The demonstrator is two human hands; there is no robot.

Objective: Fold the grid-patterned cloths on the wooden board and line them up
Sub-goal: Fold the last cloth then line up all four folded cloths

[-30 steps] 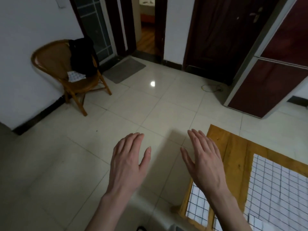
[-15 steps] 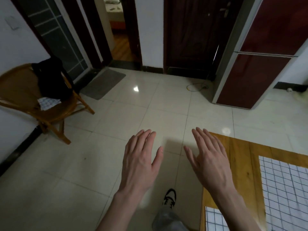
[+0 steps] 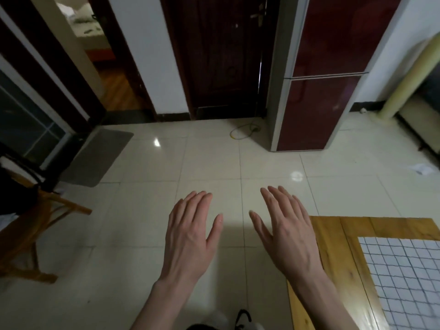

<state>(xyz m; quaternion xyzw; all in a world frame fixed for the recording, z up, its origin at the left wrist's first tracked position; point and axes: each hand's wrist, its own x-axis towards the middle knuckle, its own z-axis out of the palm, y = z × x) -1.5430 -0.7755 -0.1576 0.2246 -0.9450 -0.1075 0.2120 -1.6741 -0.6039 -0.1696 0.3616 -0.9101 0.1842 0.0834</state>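
Wooden board (image 3: 333, 236) under one grid-patterned cloth (image 3: 402, 279)

View swung right; chair (image 3: 28, 225) now at left edge, blurred.

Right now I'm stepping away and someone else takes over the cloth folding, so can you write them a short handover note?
Left hand: open, fingers straight, holding nothing, raised over the floor tiles.
Right hand: open, holding nothing, over the near left corner of the wooden board.
One grid-patterned cloth lies spread flat on the board at the right edge of view; neither hand touches it. Any other cloths are out of view.
Done: no fold is visible.
Left: turn to the board, fold this cloth, fold any others, then line them up.
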